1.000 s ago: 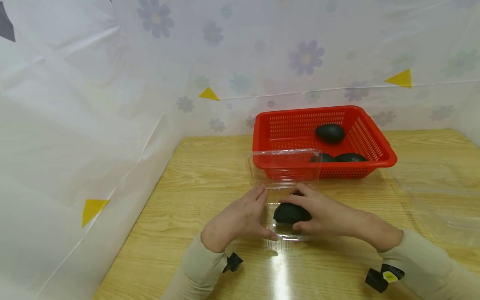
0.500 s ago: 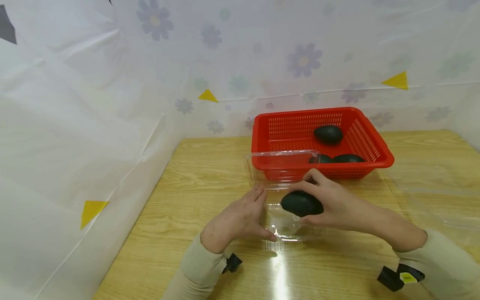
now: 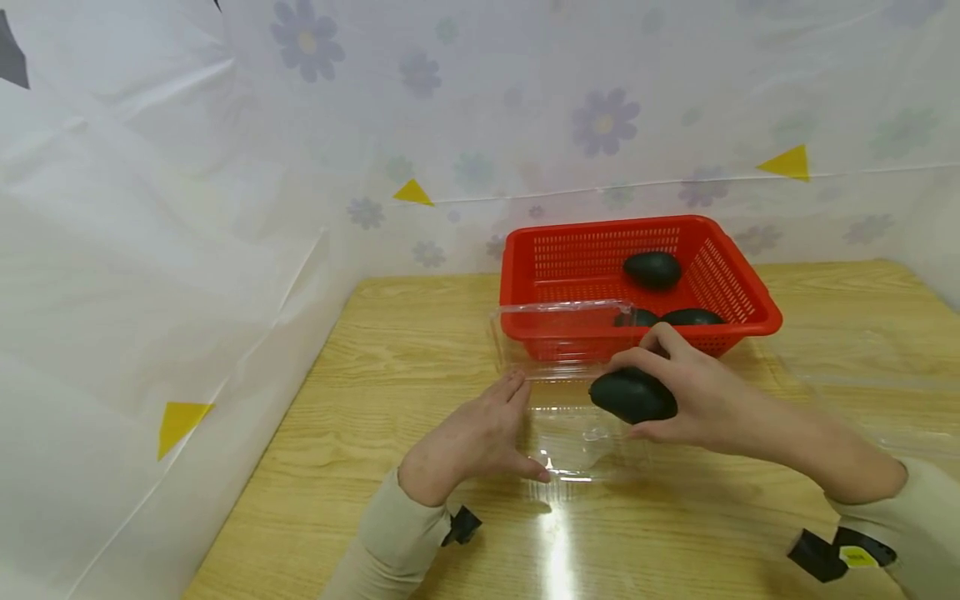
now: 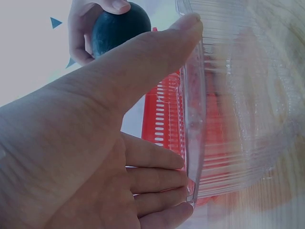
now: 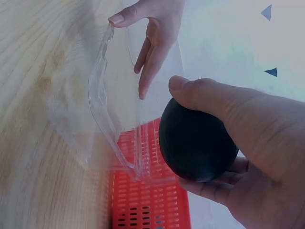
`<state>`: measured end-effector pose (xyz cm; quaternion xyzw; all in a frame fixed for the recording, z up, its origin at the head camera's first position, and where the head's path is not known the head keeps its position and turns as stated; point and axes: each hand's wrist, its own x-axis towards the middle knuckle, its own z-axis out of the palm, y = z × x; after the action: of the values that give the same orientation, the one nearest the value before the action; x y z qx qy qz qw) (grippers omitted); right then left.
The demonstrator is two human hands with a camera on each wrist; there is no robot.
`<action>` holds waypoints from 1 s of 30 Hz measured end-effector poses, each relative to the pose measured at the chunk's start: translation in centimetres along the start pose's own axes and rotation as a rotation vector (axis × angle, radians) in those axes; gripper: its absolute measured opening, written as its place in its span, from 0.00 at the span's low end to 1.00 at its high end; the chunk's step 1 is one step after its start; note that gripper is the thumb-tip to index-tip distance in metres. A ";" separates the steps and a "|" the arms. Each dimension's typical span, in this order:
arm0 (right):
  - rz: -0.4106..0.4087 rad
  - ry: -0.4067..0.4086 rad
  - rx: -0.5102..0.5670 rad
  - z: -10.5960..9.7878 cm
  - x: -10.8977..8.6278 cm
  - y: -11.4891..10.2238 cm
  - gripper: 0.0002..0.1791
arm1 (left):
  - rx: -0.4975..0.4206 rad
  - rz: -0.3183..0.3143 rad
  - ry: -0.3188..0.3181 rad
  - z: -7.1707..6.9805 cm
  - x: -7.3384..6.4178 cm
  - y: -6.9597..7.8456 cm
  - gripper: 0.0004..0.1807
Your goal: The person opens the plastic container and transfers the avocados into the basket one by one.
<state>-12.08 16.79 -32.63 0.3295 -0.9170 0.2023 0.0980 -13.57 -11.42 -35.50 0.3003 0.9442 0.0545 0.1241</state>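
Gripped between the thumb and fingers of my right hand (image 3: 693, 392) is a dark green avocado (image 3: 632, 396), held above the right part of a clear plastic clamshell box (image 3: 577, 446). The box lies on the table with its lid (image 3: 562, 333) standing up at the back. My left hand (image 3: 476, 437) rests at the box's left side, fingers straight, thumb on the front rim. In the left wrist view those fingertips touch the rim of the clear box (image 4: 238, 124). The right wrist view shows the avocado (image 5: 195, 138) in my grasp, apart from the box.
Behind the box stands a red plastic basket (image 3: 517, 279) with an avocado (image 3: 652, 270) at its back and two more near its front wall. Another clear plastic container (image 3: 877, 392) lies at the right of the wooden table (image 3: 337, 400). White patterned sheeting (image 3: 480, 108) hangs behind.
My right hand has lifted the avocado out of the clear box and moved it up and to the right. The left hand has stayed at the box's left side.
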 end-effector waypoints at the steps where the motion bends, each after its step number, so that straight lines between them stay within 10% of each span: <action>1: 0.001 -0.001 -0.005 -0.1 -0.1 0.1 0.38 | 0.004 -0.001 0.001 0.0 0.0 0.0 0.65; 30: 0.014 0.120 -0.117 -3.0 -0.3 3.6 0.36 | 0.013 0.003 -0.004 0.0 -0.1 0.0 0.67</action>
<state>-14.01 20.82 -31.13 0.3040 -0.9221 0.1685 0.1703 -13.51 -11.51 -35.51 0.3025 0.9438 0.0480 0.1242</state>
